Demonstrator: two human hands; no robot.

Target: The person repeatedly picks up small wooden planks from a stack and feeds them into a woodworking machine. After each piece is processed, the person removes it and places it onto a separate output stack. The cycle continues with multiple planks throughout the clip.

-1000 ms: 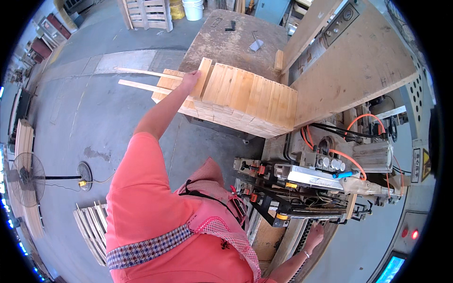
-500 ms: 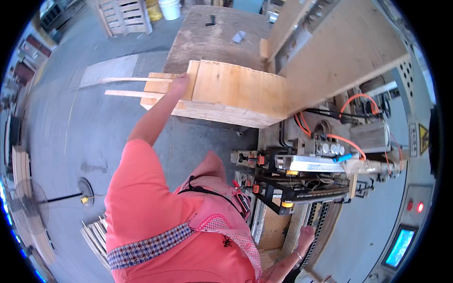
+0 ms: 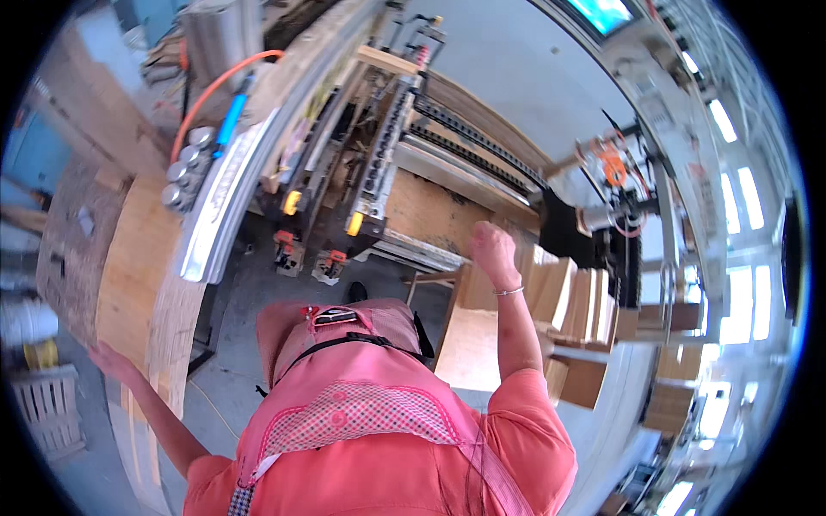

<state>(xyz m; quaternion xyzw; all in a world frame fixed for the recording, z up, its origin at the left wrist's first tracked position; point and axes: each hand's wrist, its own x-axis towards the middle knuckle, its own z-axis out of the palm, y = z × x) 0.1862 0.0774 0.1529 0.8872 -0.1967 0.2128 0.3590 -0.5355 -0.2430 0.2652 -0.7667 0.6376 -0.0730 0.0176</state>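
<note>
At the far left, my left hand (image 3: pixel 114 361) lies with its fingers stretched out against the end of a stack of pale wooden boards (image 3: pixel 138 267). Thin wooden strips (image 3: pixel 142 439) stick out from that stack toward the lower edge, beside my forearm. My right hand (image 3: pixel 494 254) is curled into a fist, with nothing visible in it; its fingertips point away and are partly hidden. It hovers beside the machine's wooden bed (image 3: pixel 434 206), close to a group of upright wooden pieces (image 3: pixel 564 297).
The machine's metal rails (image 3: pixel 228 193) with clamps run between my hands. An orange hose (image 3: pixel 202 90) curves at the upper left. Black cable chains (image 3: pixel 473 142) lie beyond the bed. A screen (image 3: pixel 602 10) is at the top, and a slatted wooden pallet (image 3: pixel 52 413) stands at the lower left.
My view has swung to the right, bringing the upright wooden pieces into sight. My left hand, earlier closed on the boards, now has its fingers extended. My right hand stays curled.
</note>
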